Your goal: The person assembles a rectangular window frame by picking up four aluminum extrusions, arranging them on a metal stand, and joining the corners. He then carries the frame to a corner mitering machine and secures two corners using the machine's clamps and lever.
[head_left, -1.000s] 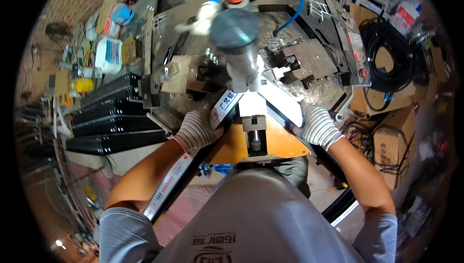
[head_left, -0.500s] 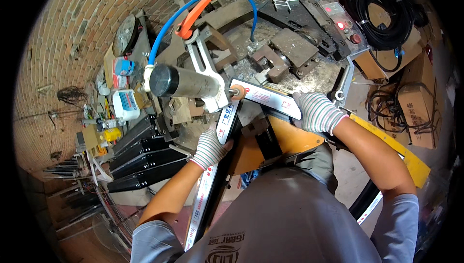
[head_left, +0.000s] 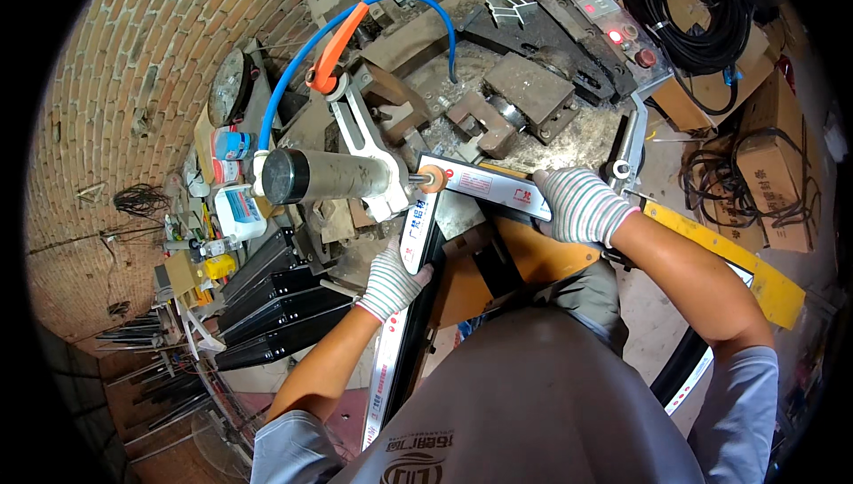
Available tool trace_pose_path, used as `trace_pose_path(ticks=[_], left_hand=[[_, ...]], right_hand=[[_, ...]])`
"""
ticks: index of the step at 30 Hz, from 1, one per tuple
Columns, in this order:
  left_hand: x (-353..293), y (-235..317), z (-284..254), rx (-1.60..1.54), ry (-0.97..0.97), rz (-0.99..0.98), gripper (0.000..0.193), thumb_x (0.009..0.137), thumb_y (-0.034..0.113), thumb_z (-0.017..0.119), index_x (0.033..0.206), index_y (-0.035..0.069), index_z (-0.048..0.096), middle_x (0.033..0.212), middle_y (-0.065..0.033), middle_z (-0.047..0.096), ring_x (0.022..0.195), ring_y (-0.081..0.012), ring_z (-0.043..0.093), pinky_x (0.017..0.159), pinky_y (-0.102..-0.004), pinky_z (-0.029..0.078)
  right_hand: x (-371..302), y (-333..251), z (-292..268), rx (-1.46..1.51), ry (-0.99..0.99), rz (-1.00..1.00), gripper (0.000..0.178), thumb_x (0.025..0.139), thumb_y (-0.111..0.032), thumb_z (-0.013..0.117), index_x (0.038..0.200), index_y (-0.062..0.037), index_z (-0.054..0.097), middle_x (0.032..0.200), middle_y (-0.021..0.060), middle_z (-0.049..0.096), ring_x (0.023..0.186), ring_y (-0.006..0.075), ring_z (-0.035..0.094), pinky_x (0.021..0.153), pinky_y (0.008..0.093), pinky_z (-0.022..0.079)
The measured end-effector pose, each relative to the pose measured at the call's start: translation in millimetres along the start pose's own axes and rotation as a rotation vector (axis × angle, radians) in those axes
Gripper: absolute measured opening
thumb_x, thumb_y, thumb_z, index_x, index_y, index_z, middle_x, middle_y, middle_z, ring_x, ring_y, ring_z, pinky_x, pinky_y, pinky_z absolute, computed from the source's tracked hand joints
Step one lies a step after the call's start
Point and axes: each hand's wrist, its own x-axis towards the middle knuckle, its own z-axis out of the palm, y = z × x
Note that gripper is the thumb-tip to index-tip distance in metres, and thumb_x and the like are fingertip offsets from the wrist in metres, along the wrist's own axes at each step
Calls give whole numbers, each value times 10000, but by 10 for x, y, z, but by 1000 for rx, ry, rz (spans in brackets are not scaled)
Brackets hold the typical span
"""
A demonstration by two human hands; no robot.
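At the far left of the frame a curved brick wall rises behind a cluttered desk. Just right of it, at left centre, stand a white plastic bottle and a stack of black metal profiles. A blue hose arcs across the upper left to an orange-handled lever, below which a grey pneumatic cylinder lies horizontal, its rod end touching the corner of an aluminium frame.

In the lower middle, the left hand, in a striped knit glove, has its grip closed on the left frame piece, a black profile with white protective film running down toward the bottom edge. The two profiles meet at a corner just right of the cylinder. Right of centre, the gloved right hand lies palm down on the upper frame piece, fingers curled over it; how tightly it clamps cannot be told. An orange machine body shows beneath. In the upper right sit a control panel with a red light, coiled black cables and cardboard boxes.
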Motion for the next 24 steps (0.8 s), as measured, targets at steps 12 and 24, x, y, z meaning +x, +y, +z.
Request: trace_pose_path(ticks=[12, 24], left_hand=[[-10, 76, -60, -7, -45, -29, 654, 768, 254, 813, 1292, -2, 518, 1024, -245, 708, 942, -392, 716, 828, -440, 577], [-20, 49, -45, 14, -6, -44, 661, 737, 313, 816, 1242, -24, 554, 998, -286, 709, 955, -450, 696, 850, -471, 572]], right_hand=[[24, 4, 16, -9, -2, -8, 421, 788, -278, 718, 1036, 46, 616, 847, 260, 686, 835, 445, 689, 764, 503, 557], [22, -113, -30, -49, -43, 51, 455, 761, -287, 736, 1052, 47, 632, 899, 274, 696, 905, 449, 690, 821, 492, 557]])
